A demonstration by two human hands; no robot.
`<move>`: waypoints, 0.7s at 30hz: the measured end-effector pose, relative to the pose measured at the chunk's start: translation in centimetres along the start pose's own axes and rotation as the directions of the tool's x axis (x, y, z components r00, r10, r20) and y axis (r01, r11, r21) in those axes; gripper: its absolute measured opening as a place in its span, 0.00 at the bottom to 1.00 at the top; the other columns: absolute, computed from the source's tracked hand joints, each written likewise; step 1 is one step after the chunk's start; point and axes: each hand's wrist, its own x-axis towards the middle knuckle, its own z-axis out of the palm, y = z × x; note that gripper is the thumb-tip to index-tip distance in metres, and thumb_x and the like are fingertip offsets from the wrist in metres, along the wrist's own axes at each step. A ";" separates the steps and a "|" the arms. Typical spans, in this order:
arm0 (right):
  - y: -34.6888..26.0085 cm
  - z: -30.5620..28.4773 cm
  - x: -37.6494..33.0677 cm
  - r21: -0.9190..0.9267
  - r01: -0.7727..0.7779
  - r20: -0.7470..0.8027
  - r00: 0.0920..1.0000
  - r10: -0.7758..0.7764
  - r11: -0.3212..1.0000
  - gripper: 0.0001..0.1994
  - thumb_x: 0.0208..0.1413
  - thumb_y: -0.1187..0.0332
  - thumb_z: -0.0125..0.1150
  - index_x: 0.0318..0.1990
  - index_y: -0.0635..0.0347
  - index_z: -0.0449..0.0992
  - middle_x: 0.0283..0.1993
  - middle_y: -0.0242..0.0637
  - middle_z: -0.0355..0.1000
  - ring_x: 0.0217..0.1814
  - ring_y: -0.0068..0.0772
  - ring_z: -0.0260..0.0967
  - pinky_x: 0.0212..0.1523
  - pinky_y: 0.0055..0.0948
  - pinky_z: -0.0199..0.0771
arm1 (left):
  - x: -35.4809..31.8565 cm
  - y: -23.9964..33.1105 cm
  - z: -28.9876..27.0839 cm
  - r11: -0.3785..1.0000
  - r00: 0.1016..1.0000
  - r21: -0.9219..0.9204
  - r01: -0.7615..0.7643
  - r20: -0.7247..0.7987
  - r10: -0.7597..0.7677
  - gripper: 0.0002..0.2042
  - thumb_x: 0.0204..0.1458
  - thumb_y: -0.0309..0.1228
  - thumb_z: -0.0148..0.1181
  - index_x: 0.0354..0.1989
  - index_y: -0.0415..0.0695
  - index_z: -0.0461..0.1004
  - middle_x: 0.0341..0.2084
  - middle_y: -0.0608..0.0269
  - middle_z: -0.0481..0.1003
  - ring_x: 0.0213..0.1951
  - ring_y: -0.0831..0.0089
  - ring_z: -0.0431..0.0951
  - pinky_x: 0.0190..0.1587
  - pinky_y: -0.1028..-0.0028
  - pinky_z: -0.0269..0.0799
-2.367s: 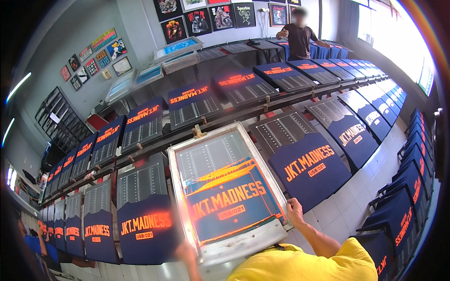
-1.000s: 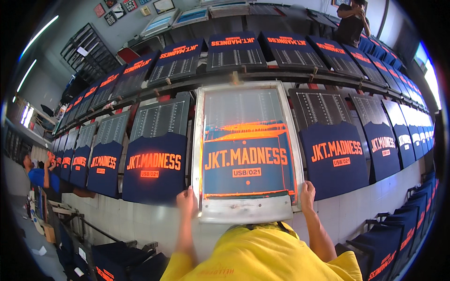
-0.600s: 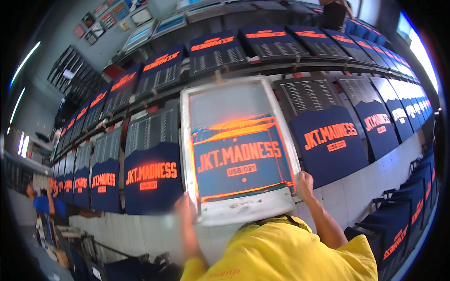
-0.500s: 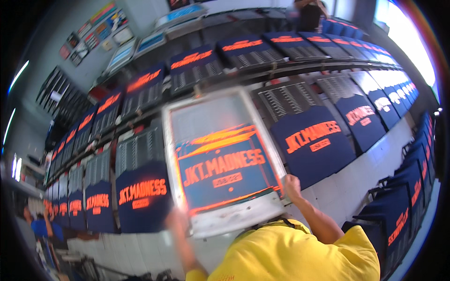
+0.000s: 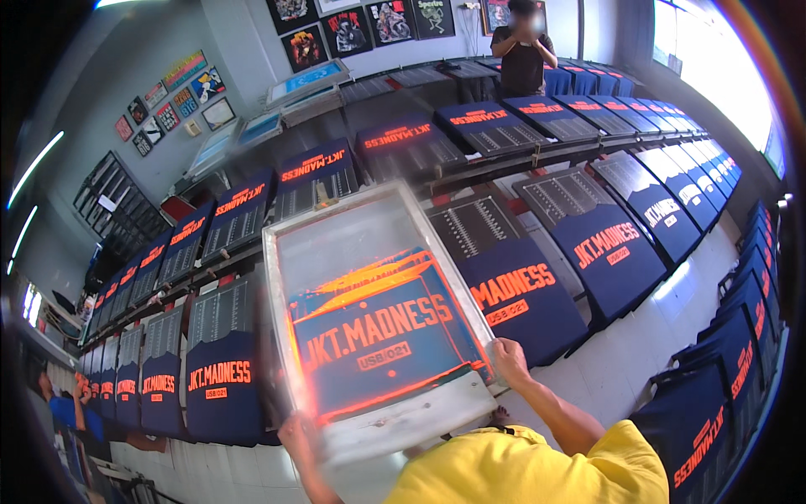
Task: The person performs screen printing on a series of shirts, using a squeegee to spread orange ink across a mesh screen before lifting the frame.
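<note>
Gripping the screen frame (image 5: 411, 420) by its right edge near the lower corner: right hand (image 5: 510, 363), fingers closed. Left hand (image 5: 298, 438): closed on the lower left corner, finger detail blurred. Frame: in front of the person, askew over the near row, overlapping one shirt at its right. Frame contents: pale mesh (image 5: 344, 239); smeared orange ink (image 5: 369, 281); blue-green stencil panel (image 5: 386, 346) with duller orange lettering. Either side: navy shirts (image 5: 219, 403) on dark boards (image 5: 220, 311). Beyond: second row, likewise; black rack (image 5: 130, 228) holding a white sheet (image 5: 107, 203); co-worker (image 5: 522, 67), hands raised
</note>
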 end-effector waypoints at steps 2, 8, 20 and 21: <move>2.0 -3.9 2.1 0.037 0.034 -0.016 0.999 -0.034 0.999 0.16 0.60 0.61 0.48 0.33 0.68 0.75 0.21 0.48 0.68 0.24 0.33 0.68 0.29 0.40 0.66 | -2.4 -1.4 2.9 0.913 0.980 0.357 -0.198 0.087 0.179 0.15 0.53 0.34 0.56 0.18 0.38 0.69 0.15 0.62 0.69 0.22 0.73 0.68 0.26 0.67 0.63; 7.8 -16.6 7.1 0.006 -0.011 -0.100 0.995 0.011 1.000 0.15 0.58 0.64 0.50 0.32 0.69 0.77 0.19 0.39 0.68 0.24 0.24 0.65 0.27 0.35 0.65 | -11.7 3.2 15.1 1.000 1.000 0.004 -0.009 0.022 0.009 0.19 0.55 0.34 0.56 0.15 0.40 0.61 0.14 0.71 0.58 0.22 0.79 0.56 0.25 0.69 0.52; 14.6 -24.6 12.4 -0.118 -0.058 -0.132 0.990 0.042 0.991 0.17 0.58 0.61 0.51 0.34 0.70 0.77 0.21 0.47 0.70 0.23 0.36 0.65 0.31 0.38 0.66 | -15.8 2.9 24.6 0.996 0.975 0.044 0.073 0.206 -0.080 0.16 0.54 0.36 0.57 0.20 0.36 0.72 0.15 0.65 0.70 0.21 0.77 0.67 0.26 0.70 0.62; 14.3 -24.6 12.8 -0.149 -0.060 -0.114 0.992 0.043 0.987 0.17 0.57 0.61 0.51 0.33 0.71 0.76 0.21 0.49 0.69 0.23 0.37 0.65 0.31 0.38 0.66 | -15.7 2.7 24.9 0.997 0.978 0.049 0.059 0.198 -0.067 0.16 0.54 0.37 0.57 0.20 0.36 0.73 0.15 0.64 0.70 0.21 0.77 0.67 0.26 0.70 0.62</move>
